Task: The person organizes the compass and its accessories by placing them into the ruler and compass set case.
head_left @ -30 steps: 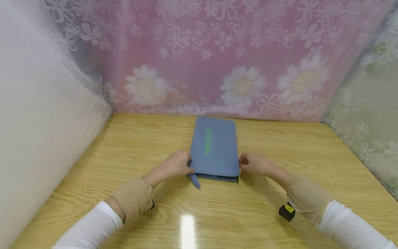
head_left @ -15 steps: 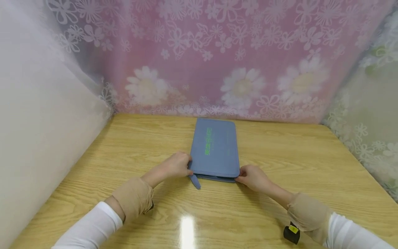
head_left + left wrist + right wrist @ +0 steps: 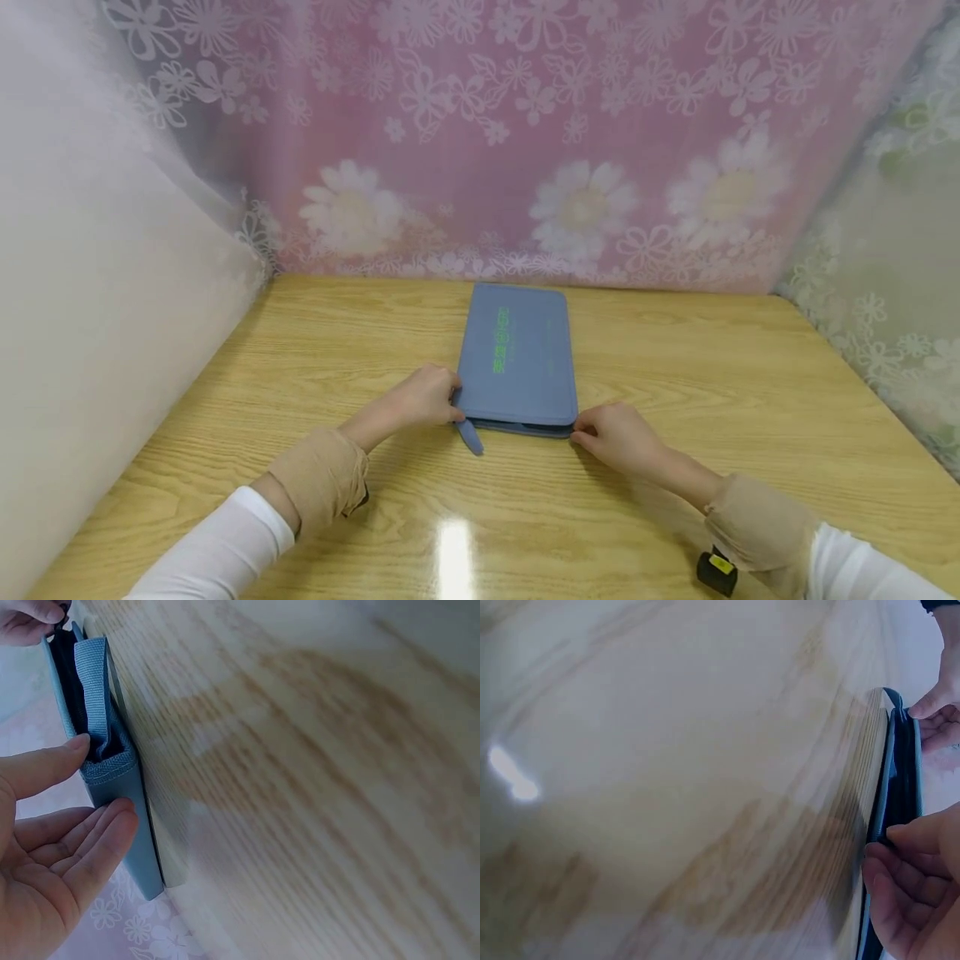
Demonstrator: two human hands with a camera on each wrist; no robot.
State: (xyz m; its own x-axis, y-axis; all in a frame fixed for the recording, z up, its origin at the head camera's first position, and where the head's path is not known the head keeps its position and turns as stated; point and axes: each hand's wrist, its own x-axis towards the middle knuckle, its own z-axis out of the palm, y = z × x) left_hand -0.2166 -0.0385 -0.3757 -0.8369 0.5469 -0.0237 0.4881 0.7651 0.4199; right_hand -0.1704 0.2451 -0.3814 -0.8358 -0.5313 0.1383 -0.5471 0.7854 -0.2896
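A blue-grey zippered case (image 3: pixel 519 350) with green lettering lies flat on the table, its near edge partly unzipped. My left hand (image 3: pixel 426 397) holds the near left corner; in the left wrist view the thumb (image 3: pixel 56 766) touches the open edge by the wrist strap (image 3: pixel 91 690) and the fingers lie against the spine side. At the near right corner my right hand (image 3: pixel 618 435) pinches the small black zipper pull (image 3: pixel 61 622), seen in the left wrist view. The right wrist view shows thumb and index finger together at the dark gap (image 3: pixel 901 780). The case's contents are hidden.
The wood-grain table (image 3: pixel 337 333) shows a bright reflection near the front. A pink flowered curtain (image 3: pixel 465 150) hangs behind it, with a white sheet (image 3: pixel 97 275) at left and a pale flowered sheet (image 3: pixel 892 275) at right.
The right hand has come from the case's right side toward me, round to the near right corner, where the zipper pull hung visible before. The left hand and case have stayed put.
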